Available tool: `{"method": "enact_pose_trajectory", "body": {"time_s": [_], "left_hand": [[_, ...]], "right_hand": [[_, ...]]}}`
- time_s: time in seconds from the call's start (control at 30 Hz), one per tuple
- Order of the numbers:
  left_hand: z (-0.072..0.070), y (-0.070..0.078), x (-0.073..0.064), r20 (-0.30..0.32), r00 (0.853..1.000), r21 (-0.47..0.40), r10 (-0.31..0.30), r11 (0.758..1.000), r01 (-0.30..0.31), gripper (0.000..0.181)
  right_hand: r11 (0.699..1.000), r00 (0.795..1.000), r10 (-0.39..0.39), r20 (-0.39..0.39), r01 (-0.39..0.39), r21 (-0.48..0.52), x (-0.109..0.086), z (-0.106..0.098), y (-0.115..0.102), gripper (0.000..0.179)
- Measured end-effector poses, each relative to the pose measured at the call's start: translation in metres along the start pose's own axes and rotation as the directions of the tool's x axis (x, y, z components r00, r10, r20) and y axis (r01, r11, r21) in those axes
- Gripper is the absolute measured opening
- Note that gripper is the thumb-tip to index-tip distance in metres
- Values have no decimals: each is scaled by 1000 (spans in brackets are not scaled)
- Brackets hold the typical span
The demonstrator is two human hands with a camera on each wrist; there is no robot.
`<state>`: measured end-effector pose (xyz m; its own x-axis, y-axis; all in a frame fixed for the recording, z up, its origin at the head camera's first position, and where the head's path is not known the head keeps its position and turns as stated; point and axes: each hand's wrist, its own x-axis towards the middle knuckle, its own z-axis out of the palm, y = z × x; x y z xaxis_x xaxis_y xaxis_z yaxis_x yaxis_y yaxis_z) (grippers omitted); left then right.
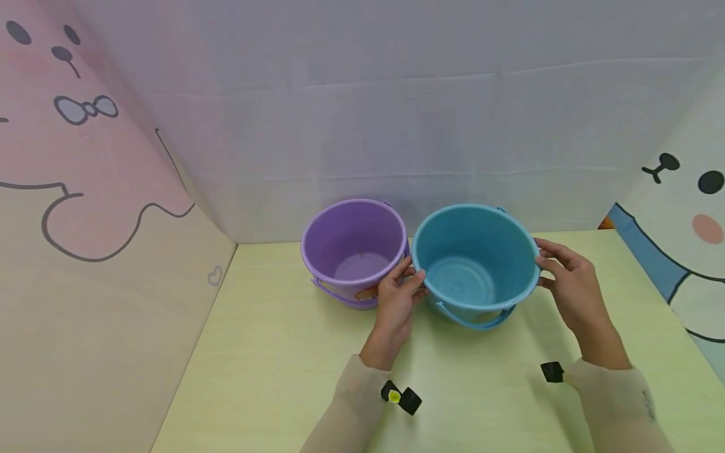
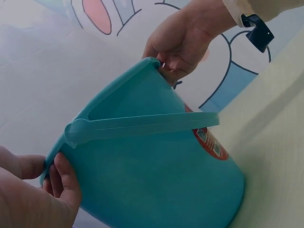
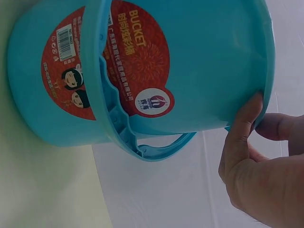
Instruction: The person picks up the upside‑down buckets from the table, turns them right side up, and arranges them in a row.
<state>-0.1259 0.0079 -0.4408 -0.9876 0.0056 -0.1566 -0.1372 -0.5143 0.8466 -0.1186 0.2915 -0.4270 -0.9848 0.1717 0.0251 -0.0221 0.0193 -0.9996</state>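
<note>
Both hands hold a blue plastic bucket [image 1: 459, 277] by its rim, one on each side. My left hand [image 1: 394, 308] pinches the rim at the bucket's left, thumb over the lip and fingers curled beneath it. On the opposite side my right hand [image 1: 578, 289] grips the rim with thumb and fingers. The bucket's handle [image 2: 147, 126] hangs down at the front. A red label [image 3: 137, 57] shows on the bucket's wall in the right wrist view. A purple bucket [image 1: 357, 239] stands just left of the blue one, next to my left hand, its inside bare.
Both buckets are at the back of a light yellow-green table [image 1: 266, 377]. Close behind them rises a pale cloth wall [image 1: 362, 126]. Cartoon-printed panels [image 1: 113, 207] flank the table on the left and right.
</note>
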Motion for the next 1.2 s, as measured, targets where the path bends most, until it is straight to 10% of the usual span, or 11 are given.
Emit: {"method": "enact_pose_trajectory", "body": {"time_s": [1.2], "left_hand": [[6, 2, 12, -37, 996, -87, -86, 993, 82, 48]], "right_hand": [[995, 998, 27, 58, -33, 93, 18, 2, 0, 38]]}}
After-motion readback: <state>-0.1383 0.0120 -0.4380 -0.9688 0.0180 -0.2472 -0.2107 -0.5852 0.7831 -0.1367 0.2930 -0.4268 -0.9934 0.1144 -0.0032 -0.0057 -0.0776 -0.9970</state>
